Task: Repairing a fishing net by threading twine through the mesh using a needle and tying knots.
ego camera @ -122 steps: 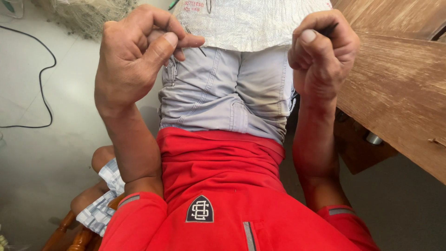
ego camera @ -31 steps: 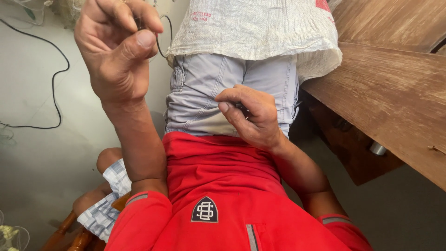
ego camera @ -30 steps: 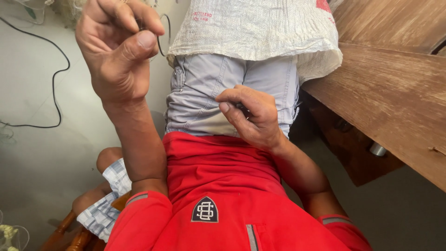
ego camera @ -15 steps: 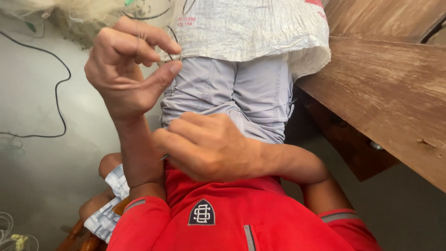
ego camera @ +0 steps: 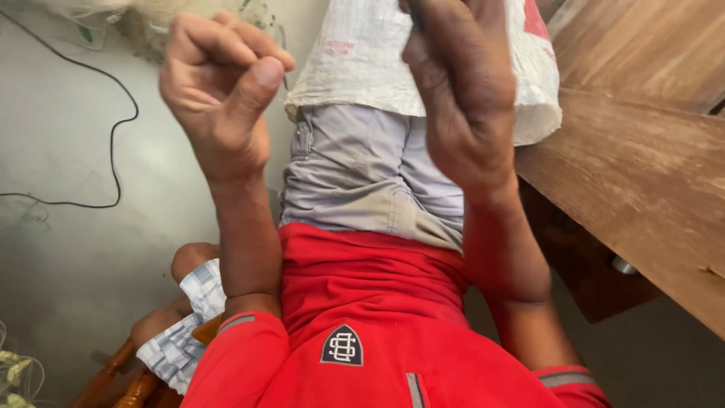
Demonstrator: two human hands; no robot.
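Observation:
My left hand (ego camera: 219, 98) is raised at the left, thumb pressed to the curled forefinger. It pinches a thin dark thread (ego camera: 283, 57) that runs along the edge of a white woven sack (ego camera: 355, 60). The sack lies across my lap, over grey shorts (ego camera: 355, 174). My right hand (ego camera: 464, 98) is lifted in front of the sack with its back toward me and its fingers curled. A small dark object (ego camera: 413, 13) shows at its fingertips near the top edge, mostly hidden. My red shirt (ego camera: 362, 302) fills the bottom.
A wooden table top (ego camera: 642, 174) slants along the right, close to my right forearm. A black cable (ego camera: 113, 151) curves over the grey floor at left. A checked cloth (ego camera: 181, 332) and a wooden chair part (ego camera: 121, 378) sit at lower left. Pale netting (ego camera: 151, 11) lies at top.
My right hand has risen from my lap to in front of the sack. My left hand stays raised, still pinching the thread, its fingers now more tightly curled.

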